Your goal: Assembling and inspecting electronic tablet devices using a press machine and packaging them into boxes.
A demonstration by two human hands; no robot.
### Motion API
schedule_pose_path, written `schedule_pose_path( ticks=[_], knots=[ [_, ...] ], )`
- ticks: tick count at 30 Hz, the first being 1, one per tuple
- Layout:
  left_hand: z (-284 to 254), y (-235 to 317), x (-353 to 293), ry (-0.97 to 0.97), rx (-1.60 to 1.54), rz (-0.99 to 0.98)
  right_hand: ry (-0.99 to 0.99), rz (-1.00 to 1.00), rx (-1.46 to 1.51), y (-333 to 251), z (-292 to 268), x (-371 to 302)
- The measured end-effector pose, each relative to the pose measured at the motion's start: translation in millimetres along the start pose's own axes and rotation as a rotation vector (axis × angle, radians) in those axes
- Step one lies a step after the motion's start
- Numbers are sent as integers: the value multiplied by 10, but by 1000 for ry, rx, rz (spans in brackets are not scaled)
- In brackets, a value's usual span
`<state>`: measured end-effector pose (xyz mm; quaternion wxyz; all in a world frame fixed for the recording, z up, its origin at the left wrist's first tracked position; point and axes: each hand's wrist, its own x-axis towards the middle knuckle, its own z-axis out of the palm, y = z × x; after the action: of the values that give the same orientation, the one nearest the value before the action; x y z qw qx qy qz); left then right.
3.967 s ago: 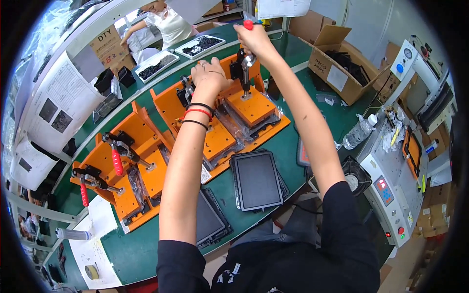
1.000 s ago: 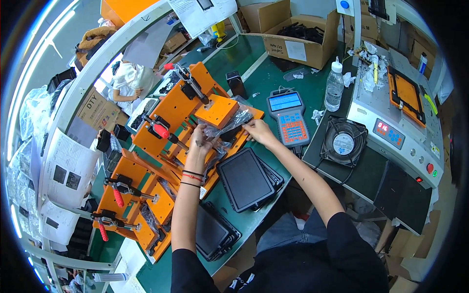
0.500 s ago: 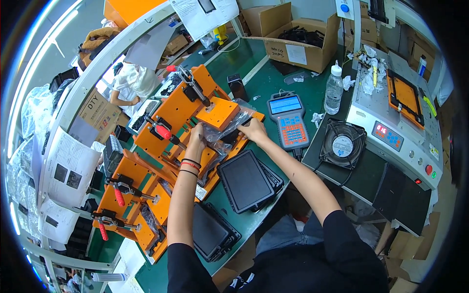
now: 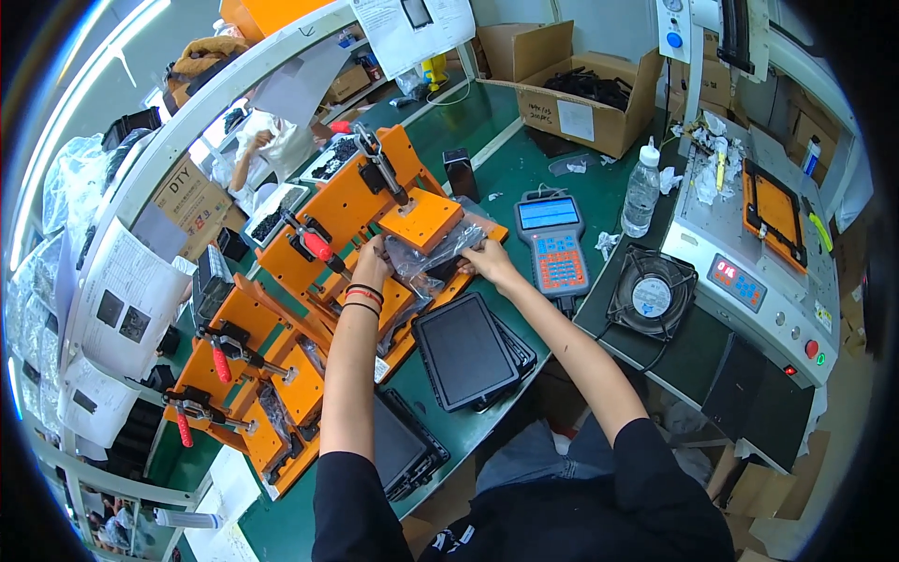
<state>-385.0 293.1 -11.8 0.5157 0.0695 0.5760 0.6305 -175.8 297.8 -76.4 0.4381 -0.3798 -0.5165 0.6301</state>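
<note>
A clear plastic film [image 4: 433, 255] lies crumpled across an orange clamping fixture [image 4: 412, 348], partly under its square orange pressing block [image 4: 420, 221]. My right hand [image 4: 489, 262] pinches the film's edge at the fixture's right side. At the left side, my left hand [image 4: 371, 264] has its fingers closed at the film's other end; the fingertips are partly hidden, but they appear to grip it. Something dark shows beneath the film, too covered to name. A toggle clamp [image 4: 382, 169] stands above the block.
Dark tablets [image 4: 468, 351] lie stacked near the bench edge, with another stack [image 4: 405, 445] below my left forearm. Farther right are a handheld keypad device [image 4: 552, 242], a clear bottle [image 4: 641, 190], a fan [image 4: 652, 292] and a heating machine [image 4: 749, 281]. A cardboard box [image 4: 590, 98] stands behind. Another person [image 4: 272, 145] works beyond.
My right hand has shifted slightly down and changed its grip, now pinching the film at its edge. My left hand stays close to its place. The whole view has shifted a little.
</note>
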Motion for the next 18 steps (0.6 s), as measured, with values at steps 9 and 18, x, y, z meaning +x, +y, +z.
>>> schedule_pose_path(
  ticks=[9, 18],
  knots=[
    [-313, -10, 516, -83, -233, -12, -100, 56, 138, -42, 27, -76],
    [-42, -102, 286, 83, -79, 145, -88, 45, 167, -52, -43, -122]
  ],
)
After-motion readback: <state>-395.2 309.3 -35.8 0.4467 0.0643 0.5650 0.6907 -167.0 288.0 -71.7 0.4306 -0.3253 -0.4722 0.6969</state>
